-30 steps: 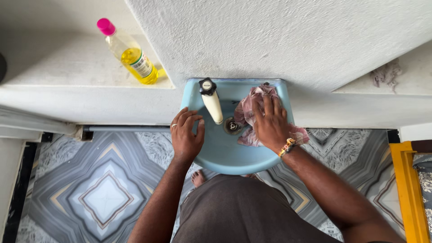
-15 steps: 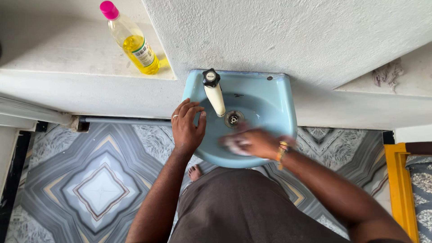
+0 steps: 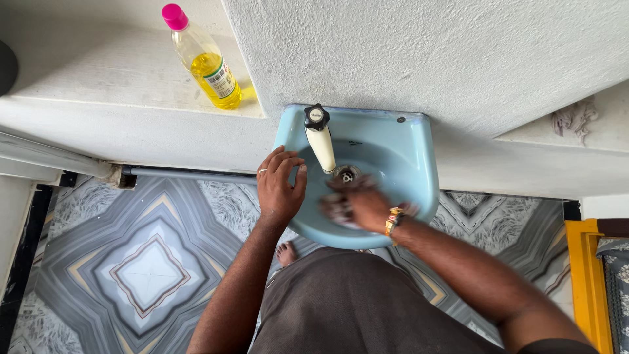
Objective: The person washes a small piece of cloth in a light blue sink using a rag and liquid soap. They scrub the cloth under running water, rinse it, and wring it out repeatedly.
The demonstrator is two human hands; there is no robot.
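Observation:
A light blue wall sink hangs below a rough white wall. A cream tap with a black knob points at the drain. My left hand, with a ring on one finger, rests flat on the sink's left rim, holding nothing. My right hand, blurred by motion, presses a pinkish cloth against the basin's near inner side. A beaded bracelet sits on that wrist.
A bottle of yellow liquid with a pink cap stands on the white ledge at the left. A grey rag lies on the right ledge. Patterned grey floor tiles spread below. A yellow frame stands at the right edge.
My right hand swept the cloth from the sink's back right corner down to the near side, then left toward the middle. My left hand stayed on the rim.

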